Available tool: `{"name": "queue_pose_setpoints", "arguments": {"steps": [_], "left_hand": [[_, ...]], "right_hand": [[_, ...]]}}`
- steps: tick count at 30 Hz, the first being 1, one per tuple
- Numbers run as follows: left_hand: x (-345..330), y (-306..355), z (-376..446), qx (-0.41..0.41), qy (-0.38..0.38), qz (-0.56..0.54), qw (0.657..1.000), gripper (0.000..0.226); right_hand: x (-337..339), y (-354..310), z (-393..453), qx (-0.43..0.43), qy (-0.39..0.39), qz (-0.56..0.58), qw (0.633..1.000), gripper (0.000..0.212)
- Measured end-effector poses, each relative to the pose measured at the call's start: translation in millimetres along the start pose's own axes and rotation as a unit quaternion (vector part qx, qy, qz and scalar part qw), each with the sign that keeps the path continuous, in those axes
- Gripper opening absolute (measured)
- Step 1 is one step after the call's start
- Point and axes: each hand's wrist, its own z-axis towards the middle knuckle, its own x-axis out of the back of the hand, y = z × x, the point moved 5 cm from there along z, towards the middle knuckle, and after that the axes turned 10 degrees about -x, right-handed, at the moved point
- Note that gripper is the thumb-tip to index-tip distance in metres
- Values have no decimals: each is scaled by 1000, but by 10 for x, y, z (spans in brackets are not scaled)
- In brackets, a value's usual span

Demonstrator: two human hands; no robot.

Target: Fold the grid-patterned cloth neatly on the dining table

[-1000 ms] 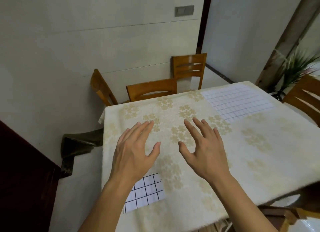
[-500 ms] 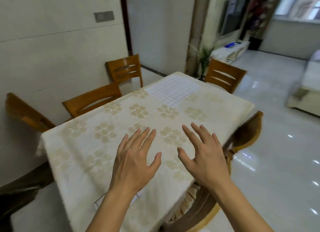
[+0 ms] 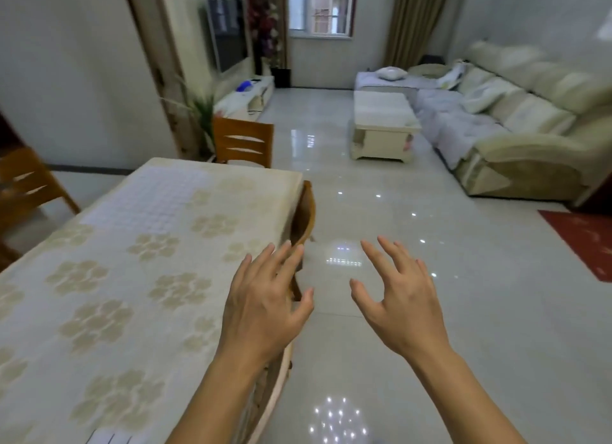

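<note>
A pale grid-patterned cloth (image 3: 149, 195) lies flat at the far end of the dining table (image 3: 99, 311), which wears a cream floral tablecloth. A second, black-lined grid cloth (image 3: 109, 438) just shows at the bottom edge, near my left arm. My left hand (image 3: 265, 301) hovers over the table's right edge, fingers spread, holding nothing. My right hand (image 3: 400, 298) floats over the floor to the right of the table, also open and empty. Both hands are well short of the far cloth.
Wooden chairs stand at the table's far end (image 3: 243, 142), left side (image 3: 23, 185) and right side (image 3: 303, 218), the last tucked under the edge. Beyond lie a glossy tiled floor, a white coffee table (image 3: 381, 126), a cream sofa (image 3: 516, 122) and a red mat (image 3: 586, 241).
The view has swung right, from the wall and table corner toward the living room. Both hands kept their open pose; the right one now hangs over the floor beside the table.
</note>
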Motion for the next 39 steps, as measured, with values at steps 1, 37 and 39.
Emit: {"name": "queue_pose_setpoints", "arguments": {"steps": [1,37,39], "left_hand": [[-87,104,103,-14,-5,-7,1000,64],[-2745,856,3645,-97,-55,-8,994,60],[-2872,609,3931,-88,-57,-15,994,60]], "right_hand": [[66,144,22,-15,9,-2,1000,67],[-20,2633,3411,-83,6,14,996,67],[-170,2561,3782,-82,4,8,997,67]]}}
